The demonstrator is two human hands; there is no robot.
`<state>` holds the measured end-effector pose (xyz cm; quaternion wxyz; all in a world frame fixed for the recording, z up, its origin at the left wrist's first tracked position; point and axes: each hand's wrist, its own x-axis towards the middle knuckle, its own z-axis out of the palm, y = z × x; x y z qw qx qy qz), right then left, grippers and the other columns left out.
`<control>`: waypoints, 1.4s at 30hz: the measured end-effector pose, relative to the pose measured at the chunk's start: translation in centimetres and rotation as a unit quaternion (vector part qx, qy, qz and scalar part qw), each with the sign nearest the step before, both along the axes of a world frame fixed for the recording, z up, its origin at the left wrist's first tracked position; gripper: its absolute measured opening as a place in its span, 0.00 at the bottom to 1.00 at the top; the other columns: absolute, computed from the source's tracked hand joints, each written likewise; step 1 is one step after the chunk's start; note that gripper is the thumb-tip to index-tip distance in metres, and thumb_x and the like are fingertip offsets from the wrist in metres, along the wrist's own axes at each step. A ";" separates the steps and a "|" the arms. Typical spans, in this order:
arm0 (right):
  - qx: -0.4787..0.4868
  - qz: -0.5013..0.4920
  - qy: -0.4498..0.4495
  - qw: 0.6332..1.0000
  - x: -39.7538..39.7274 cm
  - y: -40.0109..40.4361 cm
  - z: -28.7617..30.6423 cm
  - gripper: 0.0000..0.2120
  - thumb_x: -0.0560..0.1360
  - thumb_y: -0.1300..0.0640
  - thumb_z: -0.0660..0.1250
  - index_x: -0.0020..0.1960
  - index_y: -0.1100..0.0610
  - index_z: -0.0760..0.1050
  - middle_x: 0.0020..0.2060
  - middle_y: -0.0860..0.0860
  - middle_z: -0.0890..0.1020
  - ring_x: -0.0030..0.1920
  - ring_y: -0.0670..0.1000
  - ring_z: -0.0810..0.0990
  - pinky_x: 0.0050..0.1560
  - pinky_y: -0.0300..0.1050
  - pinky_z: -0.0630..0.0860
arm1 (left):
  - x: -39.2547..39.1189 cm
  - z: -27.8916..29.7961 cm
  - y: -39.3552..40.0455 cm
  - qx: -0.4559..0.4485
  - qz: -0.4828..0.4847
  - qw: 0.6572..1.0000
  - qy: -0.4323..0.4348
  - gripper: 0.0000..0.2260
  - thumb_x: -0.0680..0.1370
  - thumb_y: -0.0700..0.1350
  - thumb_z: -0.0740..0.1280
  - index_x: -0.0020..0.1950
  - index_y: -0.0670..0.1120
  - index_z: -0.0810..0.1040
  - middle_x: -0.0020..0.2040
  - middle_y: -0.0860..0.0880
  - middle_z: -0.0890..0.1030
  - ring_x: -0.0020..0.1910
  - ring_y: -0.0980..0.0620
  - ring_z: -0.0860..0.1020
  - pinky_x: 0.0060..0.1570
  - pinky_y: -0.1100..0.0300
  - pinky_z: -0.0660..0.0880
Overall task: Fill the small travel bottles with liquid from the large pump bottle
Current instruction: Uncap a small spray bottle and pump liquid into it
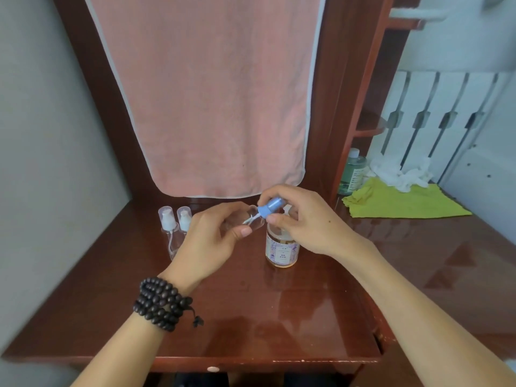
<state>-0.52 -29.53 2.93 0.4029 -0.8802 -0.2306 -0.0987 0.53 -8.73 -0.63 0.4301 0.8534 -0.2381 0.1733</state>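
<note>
Above the counter, just over the large pump bottle, the left hand grips a clear travel bottle while the right hand pinches its blue spray cap, and two more small bottles stand left of the pump bottle.

Three small travel bottles in all — two clear ones with white pump tops, one and another, stand side by side at the far left of the desk, and a third clear one is held up between two hands, the left hand and the right hand. One blue spray cap sits at that third bottle's mouth. One large pump bottle stands mid-desk. One green bottle at far right. One pink towel, one yellow-green cloth, one white crumpled tissue — and one beaded bracelet, wound in several loops on the left wrist
</note>
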 end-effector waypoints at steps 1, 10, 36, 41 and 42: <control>-0.008 0.005 0.016 1.000 -0.1 -0.1 0.4 0.13 0.78 0.61 0.71 0.60 0.52 0.74 0.46 0.45 0.81 0.38 0.41 0.80 0.39 0.32 0.72 | 0.1 0.0 0.0 -0.001 0.000 1.000 -0.005 0.14 0.75 0.43 0.71 0.60 0.49 0.80 0.52 0.60 0.82 0.54 0.62 0.80 0.57 0.58 0.77; -0.043 -0.002 0.089 0.995 -0.3 -0.3 0.8 0.21 0.78 0.58 0.69 0.66 0.44 0.67 0.52 0.47 0.80 0.47 0.50 0.82 0.41 0.43 0.76 | 0.2 -0.1 -0.2 0.026 0.021 0.999 -0.027 0.13 0.75 0.41 0.73 0.58 0.49 0.79 0.52 0.56 0.82 0.53 0.59 0.79 0.56 0.59 0.75; 0.033 -0.146 0.119 0.982 -0.2 -1.6 -1.9 0.07 0.75 0.53 0.74 0.45 0.53 0.77 0.37 0.46 0.87 0.37 0.40 0.83 0.35 0.37 0.74 | 0.8 -1.5 5.5 -0.007 0.120 0.980 0.161 0.13 0.75 0.50 0.72 0.60 0.54 0.78 0.49 0.51 0.81 0.37 0.53 0.82 0.35 0.63 0.76; -0.104 -0.074 0.137 0.982 -0.8 2.2 -7.7 0.08 0.74 0.59 0.73 0.49 0.54 0.75 0.42 0.49 0.82 0.46 0.51 0.82 0.50 0.50 0.81 | -0.3 -1.1 4.8 -0.085 0.093 0.980 0.155 0.10 0.75 0.48 0.74 0.55 0.54 0.81 0.46 0.48 0.84 0.39 0.47 0.84 0.30 0.61 0.77; -0.127 -0.065 0.136 0.980 -0.7 2.6 -9.2 0.08 0.75 0.59 0.73 0.49 0.54 0.74 0.42 0.49 0.82 0.45 0.52 0.81 0.50 0.53 0.81 | -0.5 -1.1 4.6 -0.093 0.083 0.980 0.154 0.11 0.74 0.47 0.74 0.56 0.54 0.81 0.49 0.49 0.84 0.42 0.49 0.84 0.31 0.61 0.77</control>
